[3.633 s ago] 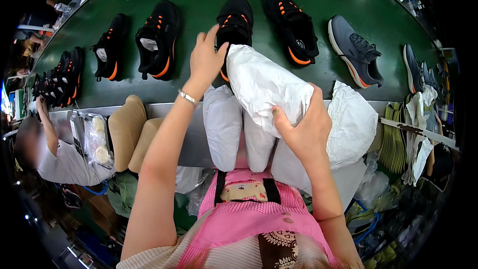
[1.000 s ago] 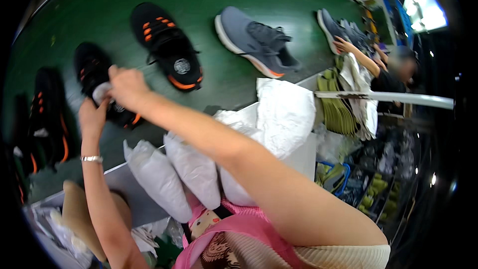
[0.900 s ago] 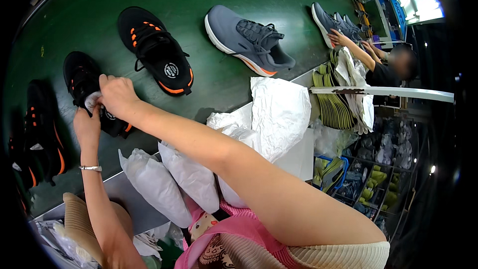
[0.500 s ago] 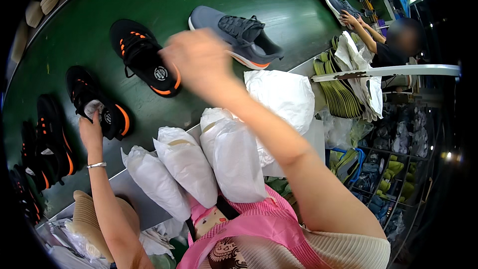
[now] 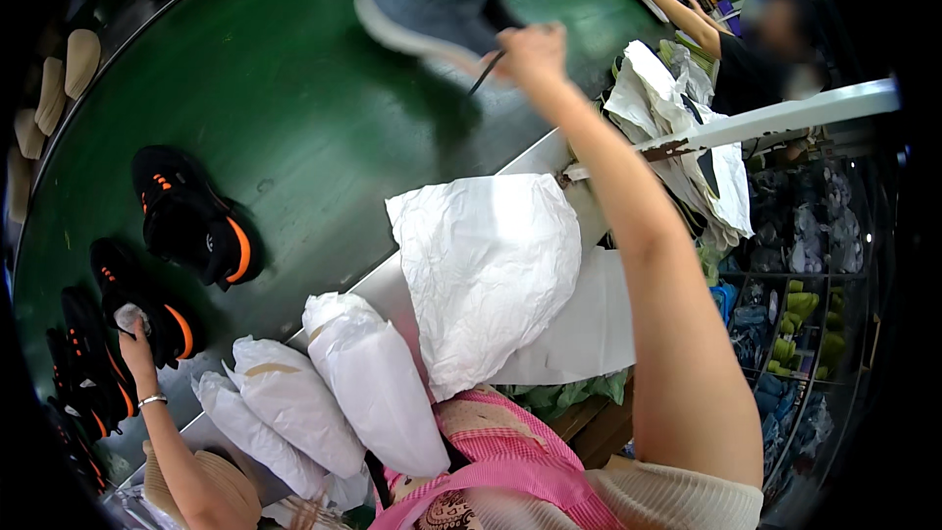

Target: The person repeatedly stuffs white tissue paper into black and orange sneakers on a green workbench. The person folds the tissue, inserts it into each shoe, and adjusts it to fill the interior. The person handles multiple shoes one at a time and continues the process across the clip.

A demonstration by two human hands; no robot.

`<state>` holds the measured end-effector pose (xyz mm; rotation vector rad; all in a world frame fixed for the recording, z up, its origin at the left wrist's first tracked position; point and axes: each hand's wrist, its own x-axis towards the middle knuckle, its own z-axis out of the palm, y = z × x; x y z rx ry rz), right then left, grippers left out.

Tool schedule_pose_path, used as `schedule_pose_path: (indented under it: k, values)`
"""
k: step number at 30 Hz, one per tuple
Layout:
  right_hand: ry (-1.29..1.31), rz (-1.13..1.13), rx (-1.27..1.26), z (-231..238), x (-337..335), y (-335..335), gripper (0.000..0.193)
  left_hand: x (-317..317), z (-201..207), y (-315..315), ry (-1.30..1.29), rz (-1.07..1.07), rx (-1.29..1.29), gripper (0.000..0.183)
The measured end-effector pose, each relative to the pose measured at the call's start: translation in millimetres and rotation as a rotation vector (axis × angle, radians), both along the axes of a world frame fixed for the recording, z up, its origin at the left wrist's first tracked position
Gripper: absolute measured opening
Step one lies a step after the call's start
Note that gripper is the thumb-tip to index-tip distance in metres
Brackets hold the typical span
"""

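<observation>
My right hand (image 5: 530,51) is closed on the heel end of a grey sneaker (image 5: 422,15). The sneaker is blurred by motion and appears raised off the green table, a dark lace or strap dangling beside my fingers. At the left, my left hand (image 5: 137,348) reaches into the opening of a black sneaker (image 5: 177,332) with an orange sole edge. Its fingers are at a crumpled white paper wad (image 5: 128,316) in that opening; their tips are partly hidden. Another black and orange sneaker (image 5: 186,206) stands just beyond, with a round print on its insole.
More black sneakers (image 5: 83,334) line the far left. White paper-wrapped bundles (image 5: 378,383) and a crumpled white sheet (image 5: 486,275) lie along the near table edge. A metal bar (image 5: 785,113) juts in at right, near a co-worker's arm (image 5: 677,15). Beige insoles (image 5: 81,64) lie beyond the table.
My right hand has moved from beside a black sneaker to the grey sneaker and taken hold of it. My left hand stays at the black sneaker's opening. The whole view has shifted.
</observation>
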<state>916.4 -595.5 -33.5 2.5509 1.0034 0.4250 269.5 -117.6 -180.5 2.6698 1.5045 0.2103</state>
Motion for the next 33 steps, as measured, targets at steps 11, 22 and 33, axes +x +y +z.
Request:
schedule_pose_path:
  k: [11,22,33]
  values:
    - [0.065,-0.245,0.136,21.6,90.0,-34.2,0.038,-30.8,-9.7,15.1,-0.04,0.126,-0.211,0.052]
    - [0.893,0.82,0.53,-10.7,-308.3,192.6,0.03,-6.5,72.3,-18.4,-0.145,0.065,-0.174,0.052]
    - [0.757,0.579,0.568,5.5,-383.5,181.3,0.021,-5.6,151.3,-125.3,-0.653,-0.005,-0.379,0.031]
